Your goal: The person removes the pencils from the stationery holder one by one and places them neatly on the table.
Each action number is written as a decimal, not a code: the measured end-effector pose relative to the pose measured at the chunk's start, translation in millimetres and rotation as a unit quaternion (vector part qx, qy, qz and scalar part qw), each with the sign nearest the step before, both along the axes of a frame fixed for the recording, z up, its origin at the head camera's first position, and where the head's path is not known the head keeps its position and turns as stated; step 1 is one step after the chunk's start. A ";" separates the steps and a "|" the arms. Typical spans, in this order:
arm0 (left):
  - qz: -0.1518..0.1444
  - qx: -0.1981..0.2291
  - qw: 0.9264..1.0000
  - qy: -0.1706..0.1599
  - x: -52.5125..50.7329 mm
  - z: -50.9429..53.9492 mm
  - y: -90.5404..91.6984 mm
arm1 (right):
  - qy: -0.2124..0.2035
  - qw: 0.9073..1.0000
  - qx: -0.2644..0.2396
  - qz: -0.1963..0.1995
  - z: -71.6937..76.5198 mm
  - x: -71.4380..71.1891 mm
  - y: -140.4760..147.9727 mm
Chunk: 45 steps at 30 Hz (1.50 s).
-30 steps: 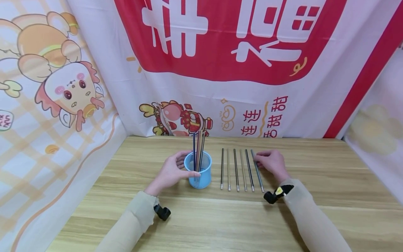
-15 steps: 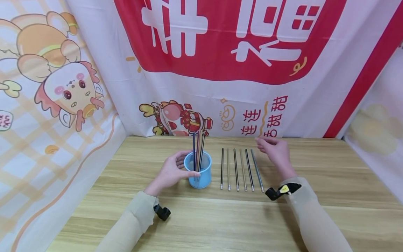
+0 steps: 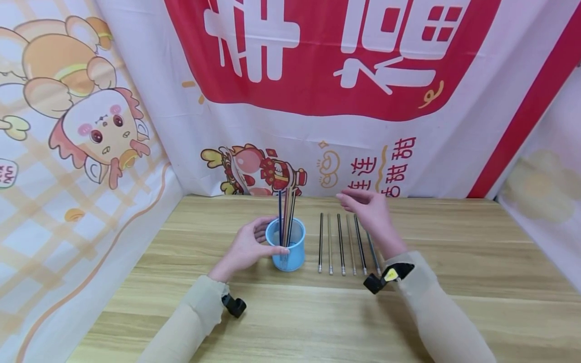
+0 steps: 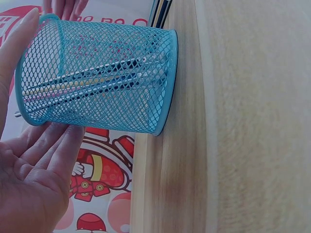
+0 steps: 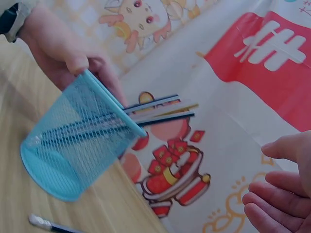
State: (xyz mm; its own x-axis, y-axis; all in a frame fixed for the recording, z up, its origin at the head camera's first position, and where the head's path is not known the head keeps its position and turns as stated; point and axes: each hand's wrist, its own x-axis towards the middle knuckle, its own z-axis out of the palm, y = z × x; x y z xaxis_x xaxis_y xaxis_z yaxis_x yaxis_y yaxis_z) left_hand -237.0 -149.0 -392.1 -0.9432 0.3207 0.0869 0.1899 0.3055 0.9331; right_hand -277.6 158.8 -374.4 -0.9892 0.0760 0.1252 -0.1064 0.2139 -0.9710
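Observation:
A light blue mesh pencil cup (image 3: pixel 297 256) stands upright on the table, with several pencils (image 4: pixel 87 83) leaning inside it. My left hand (image 3: pixel 245 248) holds the cup from its left side, the thumb at the near rim and the fingers round the far side. To the right, several pencils (image 3: pixel 341 247) lie side by side in a row, eraser ends toward me. Over the far ends of this row hovers my right hand (image 3: pixel 373 214), holding nothing, fingers loosely extended. Its forearm partly hides the rightmost bluish pencil (image 3: pixel 374 254).
The wooden table (image 3: pixel 299 317) runs back to a white cloth backdrop (image 3: pixel 308 128) with red print. A patterned cloth (image 3: pixel 136 242) borders the left side. Black wrist cameras (image 3: pixel 233 305) sit on both sleeves.
My right hand has left the rightmost pencil, risen, and swung left over the row. The left hand and the pencil cup stay where they were.

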 end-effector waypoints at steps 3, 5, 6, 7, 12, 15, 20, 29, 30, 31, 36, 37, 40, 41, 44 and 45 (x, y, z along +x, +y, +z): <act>0.001 0.000 1.000 0.008 -8.3 -12.9 -3.0 | -0.006 1.000 0.007 0.022 1.8 2.2 -15.0; 0.003 -0.003 1.000 0.015 -14.9 -22.6 -5.5 | -0.004 0.999 0.011 0.035 1.9 3.7 -24.2; 0.004 -0.005 1.000 0.019 -18.2 -27.6 -6.8 | -0.002 0.999 0.014 0.040 1.9 4.5 -28.8; 0.004 -0.006 1.000 0.023 -21.3 -32.3 -8.1 | 0.002 0.999 0.018 0.045 1.7 5.2 -33.2; 0.001 -0.008 0.999 0.031 -22.5 -33.2 -8.5 | 0.014 0.998 0.024 0.063 -1.2 7.8 -53.4; 0.001 -0.007 0.999 0.031 -22.9 -33.1 -8.3 | 0.011 0.997 0.017 0.074 -4.5 9.1 -62.8; 0.002 -0.005 1.000 0.029 -22.6 -32.3 -7.8 | 0.010 0.997 0.005 0.081 -8.1 8.8 -73.8; -0.006 0.005 1.000 0.022 -20.9 -31.4 -8.1 | -0.004 0.998 0.019 0.068 -10.6 3.7 -83.7; -0.005 0.006 1.000 0.021 -20.9 -31.7 -8.1 | -0.008 0.998 0.023 0.066 -11.1 2.8 -84.4; -0.005 0.006 1.000 0.019 -21.1 -31.7 -7.9 | -0.010 0.997 0.025 0.066 -11.9 1.6 -85.1; -0.004 0.000 1.000 0.012 -18.9 -26.4 -6.2 | -0.014 0.997 0.024 0.074 -18.2 -5.5 -90.0; -0.005 0.000 1.000 0.010 -17.0 -23.1 -5.4 | -0.015 0.997 0.021 0.076 -19.7 -6.6 -91.0; -0.008 -0.002 1.000 0.009 -9.0 -10.3 -2.8 | -0.014 0.997 0.017 0.077 -23.4 -8.8 -93.5; -0.009 -0.002 1.000 0.010 -6.2 -6.3 -2.0 | -0.013 0.997 0.017 0.076 -24.5 -9.4 -94.1; -0.012 -0.001 1.000 0.013 -1.0 1.4 -0.8 | -0.009 0.997 0.019 0.074 -26.6 -10.0 -95.4; -0.013 0.000 1.000 0.014 -0.5 2.2 -0.6 | -0.007 0.997 0.021 0.072 -26.9 -10.2 -95.8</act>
State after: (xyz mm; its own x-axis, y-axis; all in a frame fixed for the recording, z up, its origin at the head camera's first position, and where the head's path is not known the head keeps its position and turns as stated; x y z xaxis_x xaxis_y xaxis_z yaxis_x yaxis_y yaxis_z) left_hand -237.5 -149.6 -389.9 -0.9319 0.3450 0.1123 0.2230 0.3007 0.9273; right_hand -287.8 63.1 -401.3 -0.9913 -0.0720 0.1104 -0.1246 0.2372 -0.9634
